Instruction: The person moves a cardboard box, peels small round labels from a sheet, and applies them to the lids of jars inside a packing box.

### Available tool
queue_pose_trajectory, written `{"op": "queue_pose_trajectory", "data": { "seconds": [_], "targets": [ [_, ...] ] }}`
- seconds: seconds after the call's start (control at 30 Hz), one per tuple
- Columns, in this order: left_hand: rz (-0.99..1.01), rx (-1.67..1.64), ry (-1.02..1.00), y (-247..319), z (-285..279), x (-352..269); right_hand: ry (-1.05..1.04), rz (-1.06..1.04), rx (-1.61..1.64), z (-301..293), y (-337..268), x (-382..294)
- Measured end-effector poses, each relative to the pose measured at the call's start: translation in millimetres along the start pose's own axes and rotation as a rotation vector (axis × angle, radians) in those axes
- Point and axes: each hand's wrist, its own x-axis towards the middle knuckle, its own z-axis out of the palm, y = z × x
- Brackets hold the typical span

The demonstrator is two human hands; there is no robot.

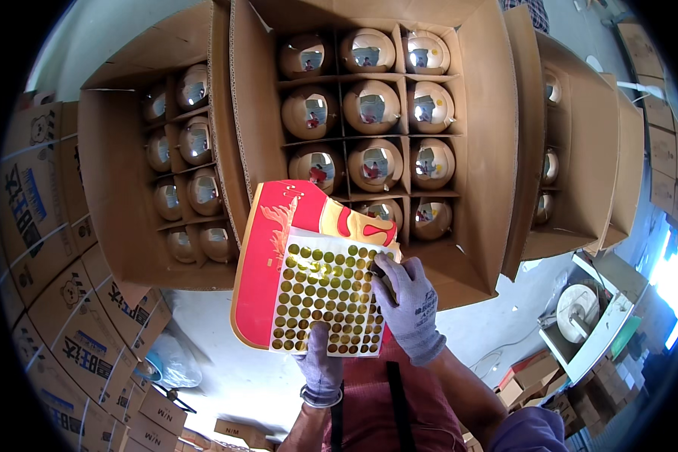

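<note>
My left hand [320, 361], in a grey work glove, grips the lower edge of a white sheet of round gold stickers [316, 288], thumb on top. Behind the sheet lies a red and gold printed card [260, 260], held together with it. The gloved fingertips of my right hand [409, 305] touch the sheet's upper right corner; whether a sticker is between them cannot be told. Just beyond is an open cardboard box [489, 169], divided into cells that hold several shiny mirrored balls [371, 107]. Yellow dots show on some balls in the right column.
Another open box [107, 186] of mirrored balls stands at the left, and a third box [576, 164] at the right. Strapped cartons [45, 203] are stacked along the left side. A white machine with a round disc [577, 313] stands at the lower right.
</note>
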Motion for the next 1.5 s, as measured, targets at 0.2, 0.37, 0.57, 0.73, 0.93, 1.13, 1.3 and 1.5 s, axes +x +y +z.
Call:
{"op": "queue_pose_trajectory", "data": {
  "seconds": [0.2, 0.37, 0.57, 0.73, 0.93, 1.13, 1.3, 1.5],
  "targets": [
    [0.096, 0.222, 0.033, -1, -2, 13, -0.036, 0.028, 0.290, 0, 18, 12],
    [-0.778, -0.820, 0.187, 11, -4, 17, -0.076, 0.622, 1.027, 11, 80, 69],
    [-0.637, -0.562, 0.110, 3, -3, 2, 0.095, 0.011, -0.266, 94, 151, 166],
    [-0.659, -0.625, 0.124, 2, 2, 17, -0.145, 0.006, -0.320, 66, 140, 129],
    [-0.115, 0.010, 0.052, -3, 8, 37, -0.118, -0.054, 0.292, -16, 50, 71],
    [-0.362, -0.342, 0.095, 1, 17, 35, -0.109, -0.116, 0.202, -4, 22, 55],
    [-0.576, -0.687, 0.181, 18, 25, 44, -0.057, -0.142, 0.219, 6, 36, 52],
    [-0.547, -0.638, 0.180, 23, 30, 55, -0.029, -0.123, 0.182, 6, 35, 60]
  ]
}}
